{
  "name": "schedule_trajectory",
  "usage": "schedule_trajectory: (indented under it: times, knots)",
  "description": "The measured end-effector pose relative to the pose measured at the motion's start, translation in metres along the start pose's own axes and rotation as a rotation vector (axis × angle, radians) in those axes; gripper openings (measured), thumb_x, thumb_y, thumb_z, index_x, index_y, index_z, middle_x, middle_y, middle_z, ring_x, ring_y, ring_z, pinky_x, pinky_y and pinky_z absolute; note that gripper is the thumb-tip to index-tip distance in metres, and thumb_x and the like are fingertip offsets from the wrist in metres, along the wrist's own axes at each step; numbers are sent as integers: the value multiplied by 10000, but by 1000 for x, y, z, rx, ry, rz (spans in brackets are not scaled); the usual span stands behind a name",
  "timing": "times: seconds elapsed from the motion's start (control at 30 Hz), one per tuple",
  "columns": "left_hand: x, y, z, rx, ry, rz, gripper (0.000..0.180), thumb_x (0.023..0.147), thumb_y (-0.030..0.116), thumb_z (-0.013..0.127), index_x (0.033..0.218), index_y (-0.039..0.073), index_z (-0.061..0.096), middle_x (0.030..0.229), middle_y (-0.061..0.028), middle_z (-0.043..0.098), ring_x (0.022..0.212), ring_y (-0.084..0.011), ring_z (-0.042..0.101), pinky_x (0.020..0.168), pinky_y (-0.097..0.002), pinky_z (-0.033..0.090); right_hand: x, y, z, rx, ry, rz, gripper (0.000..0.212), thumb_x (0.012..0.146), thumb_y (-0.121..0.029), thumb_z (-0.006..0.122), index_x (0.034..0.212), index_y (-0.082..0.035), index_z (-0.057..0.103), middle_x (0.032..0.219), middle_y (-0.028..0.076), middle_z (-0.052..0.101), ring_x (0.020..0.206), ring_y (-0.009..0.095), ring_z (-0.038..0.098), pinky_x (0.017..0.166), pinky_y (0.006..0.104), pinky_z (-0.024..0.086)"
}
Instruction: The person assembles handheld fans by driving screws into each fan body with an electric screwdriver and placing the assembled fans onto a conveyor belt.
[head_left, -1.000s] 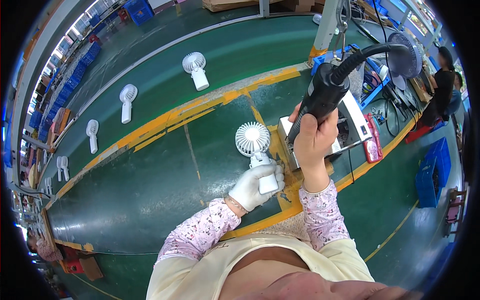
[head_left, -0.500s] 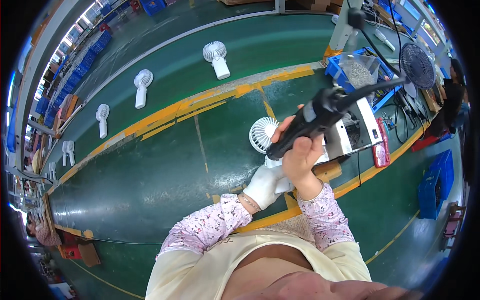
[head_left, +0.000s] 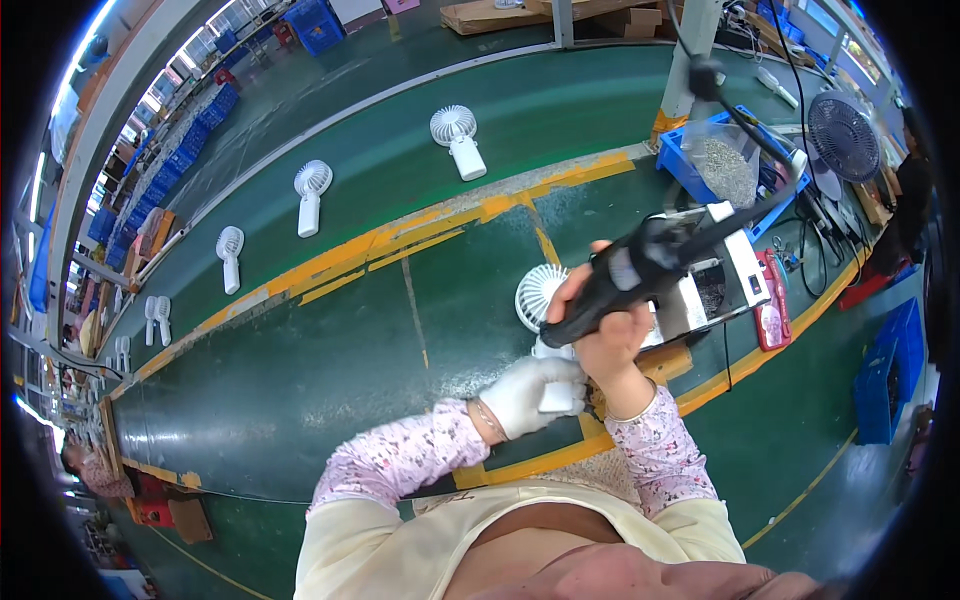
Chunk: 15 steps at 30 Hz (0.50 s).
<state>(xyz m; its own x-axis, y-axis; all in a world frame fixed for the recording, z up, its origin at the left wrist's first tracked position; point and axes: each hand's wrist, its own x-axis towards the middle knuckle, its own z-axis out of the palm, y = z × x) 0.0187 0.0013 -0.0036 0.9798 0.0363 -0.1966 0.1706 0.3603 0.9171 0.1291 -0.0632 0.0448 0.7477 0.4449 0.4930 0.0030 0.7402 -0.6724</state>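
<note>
My left hand [head_left: 530, 396], in a white glove, grips the handle of a white handheld fan [head_left: 541, 292] over the bench. The fan's round, slatted head points away from me. My bare right hand [head_left: 617, 338] is wrapped round a black electric screwdriver [head_left: 625, 272], with its cable running up to the right. The screwdriver's lower end is over the fan's neck, just above my gloved fingers. I cannot see its bit or whether it touches the fan.
Beyond the yellow tape, several white fans [head_left: 455, 126] lie on a green belt. At right stand a metal fixture [head_left: 742, 262], a blue bin [head_left: 676, 160] with a bag of small metal parts [head_left: 726, 168], a red tool [head_left: 771, 310] and a dark fan [head_left: 843, 137]. A blue crate [head_left: 888, 375] stands beyond the bench.
The view has shifted slightly. The fans on the belt have moved right relative to the tape. My left fingers have shifted on the handle; the screwdriver stays over the fan.
</note>
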Motion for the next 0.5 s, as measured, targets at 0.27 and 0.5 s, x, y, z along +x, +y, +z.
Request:
schedule_trajectory:
  times: [0.27,0.5]
  knots:
    - [153,115,-107,1082,461,459,671,783,443,651,1280,28,476,1162,-251,559,1017,-331,598,871,-381,479,19,-17,-7,-822,-10,-138,655,708,-32,758,1272,34,430,883,121,638,708,191,656,649,271,511]
    - [212,133,-153,1314,864,-74,402,798,398,573,1164,244,637,1368,-205,348,1201,-379,409,1026,-452,328,14,1,-13,-768,-38,-70,616,703,-11,718,1245,61,435,817,109,630,633,202,653,583,282,505]
